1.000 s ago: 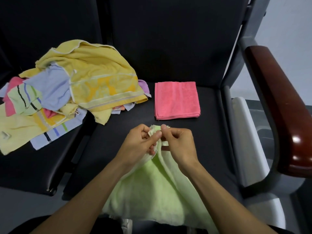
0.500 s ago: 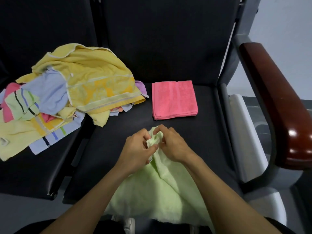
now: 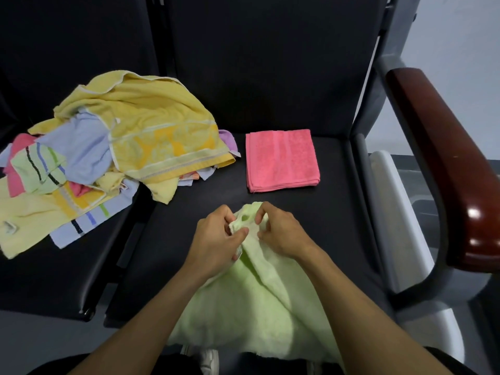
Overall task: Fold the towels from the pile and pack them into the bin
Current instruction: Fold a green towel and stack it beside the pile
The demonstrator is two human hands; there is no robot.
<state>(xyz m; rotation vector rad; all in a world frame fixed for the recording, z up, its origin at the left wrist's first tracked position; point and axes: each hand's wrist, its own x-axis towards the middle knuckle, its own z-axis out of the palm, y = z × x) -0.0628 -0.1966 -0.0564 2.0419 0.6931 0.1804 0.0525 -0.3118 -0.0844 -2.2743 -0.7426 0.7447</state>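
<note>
A pale green towel (image 3: pixel 254 301) drapes from the front of the black seat (image 3: pixel 189 212) toward me. My left hand (image 3: pixel 216 239) and my right hand (image 3: pixel 281 234) both pinch its bunched top edge, close together. A pink towel (image 3: pixel 281 159) lies folded flat on the seat just beyond my hands. The pile of unfolded towels (image 3: pixel 108 158), topped by a big yellow one, lies at the left across two seats. No bin is in view.
A dark red wooden armrest (image 3: pixel 446 163) on a grey frame rises at the right. Black chair backs (image 3: pixel 257 63) close off the far side. A white shoe (image 3: pixel 208 361) shows below the green towel.
My hands have moved closer together on the green towel's top edge and reworked their pinch. The view shifted slightly.
</note>
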